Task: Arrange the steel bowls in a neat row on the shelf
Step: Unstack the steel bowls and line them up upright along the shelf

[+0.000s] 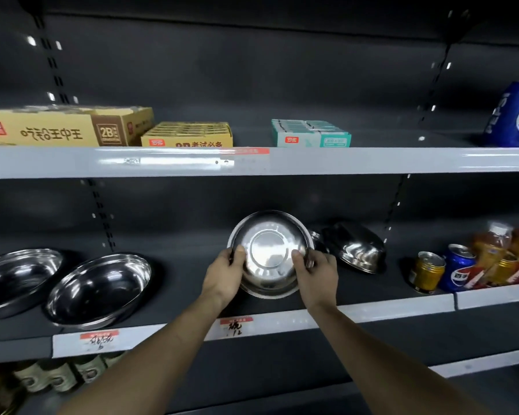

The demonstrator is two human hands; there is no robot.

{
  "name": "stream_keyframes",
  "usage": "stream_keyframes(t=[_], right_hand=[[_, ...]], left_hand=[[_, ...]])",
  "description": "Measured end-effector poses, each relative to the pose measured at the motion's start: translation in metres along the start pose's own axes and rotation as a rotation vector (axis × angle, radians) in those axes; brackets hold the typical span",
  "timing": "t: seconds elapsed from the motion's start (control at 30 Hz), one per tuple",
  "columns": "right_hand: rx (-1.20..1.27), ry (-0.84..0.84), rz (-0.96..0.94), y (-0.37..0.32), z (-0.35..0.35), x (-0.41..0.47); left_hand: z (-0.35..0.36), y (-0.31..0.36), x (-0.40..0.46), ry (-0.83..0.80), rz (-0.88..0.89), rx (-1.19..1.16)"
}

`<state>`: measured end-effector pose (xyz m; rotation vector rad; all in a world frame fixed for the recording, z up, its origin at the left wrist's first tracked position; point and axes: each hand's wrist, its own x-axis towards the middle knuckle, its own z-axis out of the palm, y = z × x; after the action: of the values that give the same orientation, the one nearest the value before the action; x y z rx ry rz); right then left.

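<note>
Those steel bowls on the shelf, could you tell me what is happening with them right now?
A person grips one steel bowl with both hands, left hand and right hand, its base turned toward the camera. Two open bowls sit side by side at the left of the middle shelf. An overturned bowl lies just right of the held one, next to drink cans.
</note>
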<state>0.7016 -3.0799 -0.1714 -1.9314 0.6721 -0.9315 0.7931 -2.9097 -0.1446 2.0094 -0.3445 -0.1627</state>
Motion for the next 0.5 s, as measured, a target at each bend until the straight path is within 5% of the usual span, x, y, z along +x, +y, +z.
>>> stream_keyframes(t=[0.2, 0.5], right_hand=[[-0.022, -0.079, -0.126, -0.031, 0.033, -0.022], [0.028, -0.177, 0.038, -0.037, 0.064, -0.041]], left_hand=[[-0.050, -0.020, 0.004, 0.090, -0.049, -0.168], [-0.091, -0.047, 0.007, 0.123, -0.166, -0.316]])
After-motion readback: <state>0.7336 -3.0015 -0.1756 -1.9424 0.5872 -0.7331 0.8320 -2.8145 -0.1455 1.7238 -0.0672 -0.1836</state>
